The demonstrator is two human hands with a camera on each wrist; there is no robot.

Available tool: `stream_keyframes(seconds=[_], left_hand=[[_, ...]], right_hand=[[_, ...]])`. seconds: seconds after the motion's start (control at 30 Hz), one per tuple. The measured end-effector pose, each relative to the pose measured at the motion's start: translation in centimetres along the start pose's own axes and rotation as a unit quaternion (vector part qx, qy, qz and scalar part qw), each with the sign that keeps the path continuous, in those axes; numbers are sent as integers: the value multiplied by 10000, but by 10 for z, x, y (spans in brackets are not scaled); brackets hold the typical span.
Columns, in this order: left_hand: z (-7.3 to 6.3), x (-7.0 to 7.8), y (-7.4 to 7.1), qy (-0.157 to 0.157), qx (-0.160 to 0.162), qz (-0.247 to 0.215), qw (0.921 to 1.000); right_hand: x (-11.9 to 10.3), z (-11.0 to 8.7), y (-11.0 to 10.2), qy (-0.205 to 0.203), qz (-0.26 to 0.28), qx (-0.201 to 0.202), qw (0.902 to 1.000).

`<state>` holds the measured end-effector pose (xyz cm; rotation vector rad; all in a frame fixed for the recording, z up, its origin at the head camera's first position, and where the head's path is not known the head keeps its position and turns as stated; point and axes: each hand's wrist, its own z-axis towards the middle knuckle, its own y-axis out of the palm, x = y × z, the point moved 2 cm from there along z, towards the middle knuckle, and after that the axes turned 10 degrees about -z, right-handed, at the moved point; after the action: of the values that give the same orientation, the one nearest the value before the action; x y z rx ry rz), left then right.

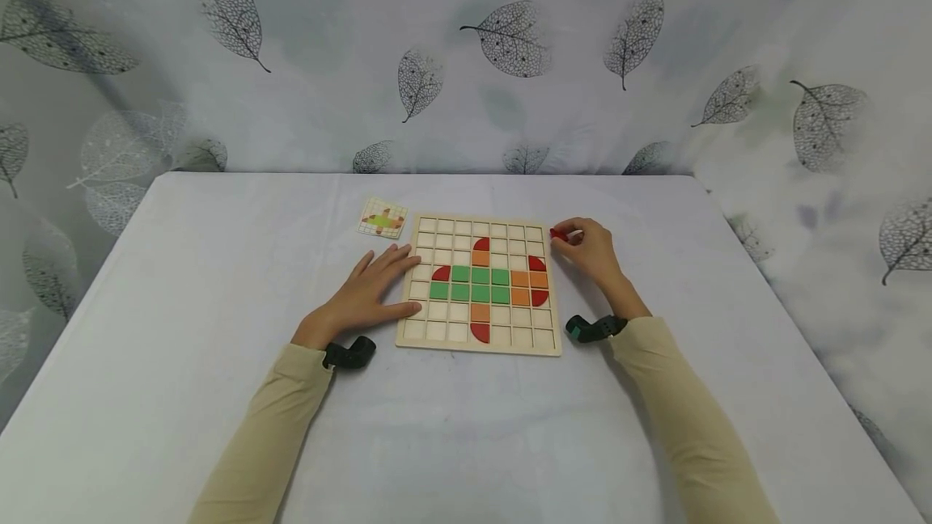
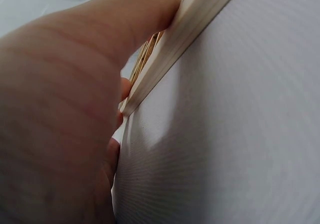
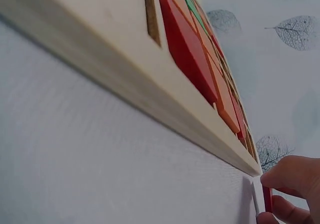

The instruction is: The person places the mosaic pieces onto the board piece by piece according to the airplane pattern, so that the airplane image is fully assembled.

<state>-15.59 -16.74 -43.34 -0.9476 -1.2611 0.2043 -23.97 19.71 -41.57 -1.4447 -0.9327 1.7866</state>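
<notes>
A wooden grid board lies on the table, with green and orange squares and red quarter-round pieces set in its cells. My left hand rests at the board's left edge, fingers spread, the thumb and fingertips on its rim. In the left wrist view the thumb presses against the wooden side. My right hand is just beyond the board's upper right edge and pinches a small red piece between thumb and fingers. The right wrist view shows that red piece edge-on, near the board's far corner.
A small pattern card with a green, orange and red figure lies behind the board's upper left corner. Each wrist wears a dark camera band. White cloth covers the table, and a leaf-print backdrop stands behind it.
</notes>
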Motion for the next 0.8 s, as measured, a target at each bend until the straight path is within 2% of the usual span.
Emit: stream_keyframes(seconds=[0.27,0.53,0.8], left_hand=[[0,0,0,-10,8,-10,10000],[-1,1,0,-21,4,2,10000],[-1,2,-1,-35,-1,-17,10000]], right_hand=[[-8,-4,-3,-39,96,-39,9999],[-21,-6,-4,21,209,-254,9995],[-31,-12,-1,-92,321,-422,9985]])
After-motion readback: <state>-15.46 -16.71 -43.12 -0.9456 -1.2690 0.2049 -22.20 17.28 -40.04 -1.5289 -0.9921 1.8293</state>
